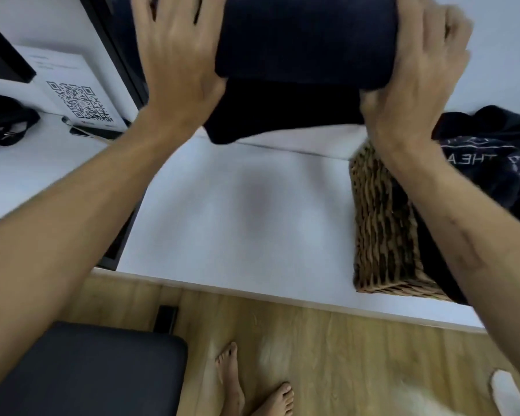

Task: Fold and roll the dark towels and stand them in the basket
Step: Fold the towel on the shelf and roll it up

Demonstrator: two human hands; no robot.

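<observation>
A dark navy towel [306,40] lies rolled into a thick cylinder at the far side of the white table [237,211]; its loose flat tail [282,112] still trails toward me. My left hand [174,64] presses flat against the roll's left end with fingers spread. My right hand [418,79] cups the roll's right end, fingers curled over it. The woven wicker basket [382,223] stands at the table's right, partly behind my right forearm; something dark shows inside it. Another dark towel with white lettering [487,163] lies crumpled beyond the basket.
A QR-code sheet [78,100] and a black bag [6,121] lie on a surface to the left. A dark cushioned stool [96,370] stands below the table's near edge. My bare feet [252,388] rest on the wooden floor.
</observation>
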